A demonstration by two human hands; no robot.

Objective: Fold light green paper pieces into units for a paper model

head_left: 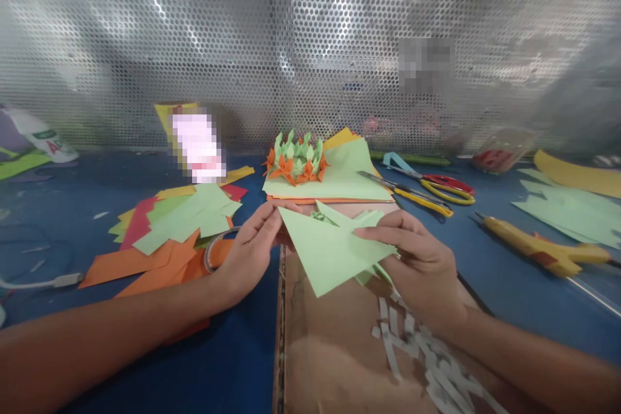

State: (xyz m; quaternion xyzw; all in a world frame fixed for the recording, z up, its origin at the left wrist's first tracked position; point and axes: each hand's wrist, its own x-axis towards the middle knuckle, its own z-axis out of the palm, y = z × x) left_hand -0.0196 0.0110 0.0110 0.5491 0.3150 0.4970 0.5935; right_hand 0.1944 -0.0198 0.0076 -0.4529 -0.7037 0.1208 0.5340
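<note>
A pale green folded paper (327, 249) with several pointed flaps is held up over the brown board (334, 349). My left hand (255, 249) grips its left corner, the fingers partly hidden behind the paper. On the other side my right hand (417, 255) pinches it between thumb and fingers. A small curled green piece (317, 216) shows among the flaps; whether it is part of the same paper I cannot tell. Beyond the hands, a ring of green and orange folded paper flowers (297, 162) sits on a stack of coloured sheets (356, 174).
Scissors (436, 187) and a craft knife (417, 199) lie at the right, behind a yellow glue gun (538, 246). Coloured paper pieces (194, 223) and a phone (196, 142) are left. White paper strips (436, 362) cover the board's right side. A glue bottle (48, 136) stands far left.
</note>
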